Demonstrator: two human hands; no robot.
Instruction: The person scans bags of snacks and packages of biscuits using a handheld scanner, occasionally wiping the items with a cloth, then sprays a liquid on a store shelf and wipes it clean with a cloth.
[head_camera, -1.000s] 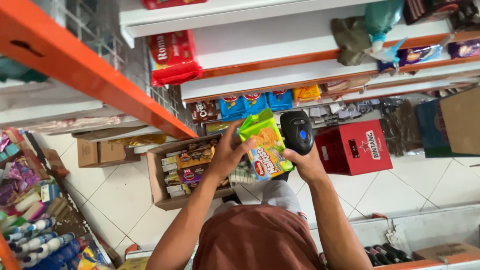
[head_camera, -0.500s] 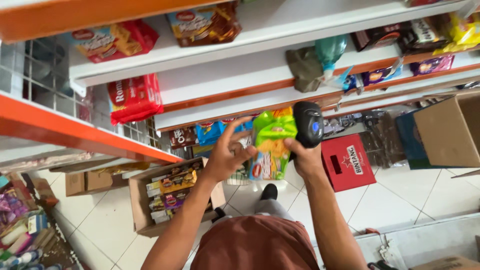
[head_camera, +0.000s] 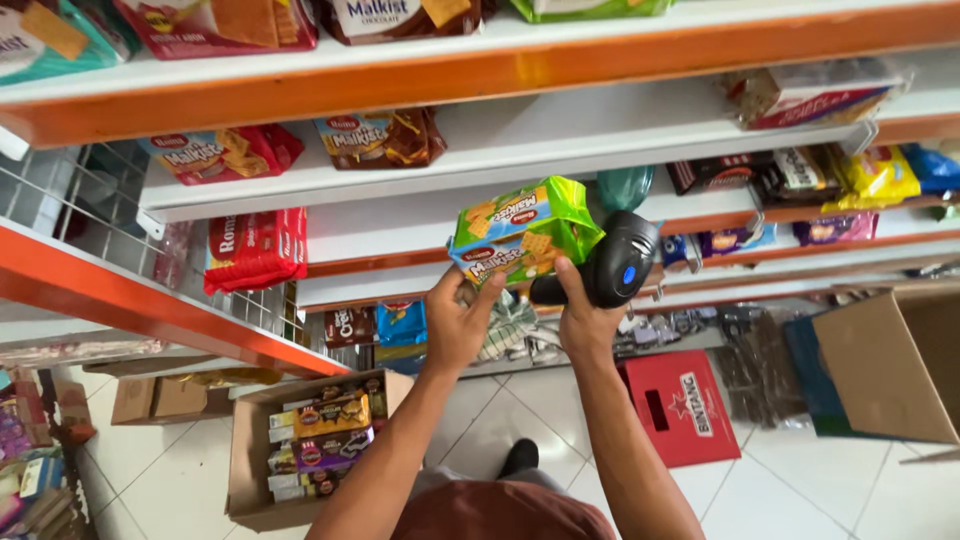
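A green and yellow cracker pack (head_camera: 522, 228) is raised in front of the white shelves. My left hand (head_camera: 460, 322) grips its lower left corner from below. My right hand (head_camera: 582, 318) holds a black handheld barcode scanner (head_camera: 608, 270) with a blue button, and its thumb presses against the pack's lower right edge. The scanner sits just right of the pack, touching it.
White shelves with orange edges (head_camera: 480, 80) carry red, brown and green snack packs. On the tiled floor stand an open cardboard box of packs (head_camera: 310, 440), a red crate (head_camera: 685, 405) and a large cardboard box (head_camera: 885, 365). A wire grid panel (head_camera: 90, 215) is at the left.
Both hands have lifted the pack and scanner higher, toward the upper shelves. My view has tilted up, bringing more shelves into sight.
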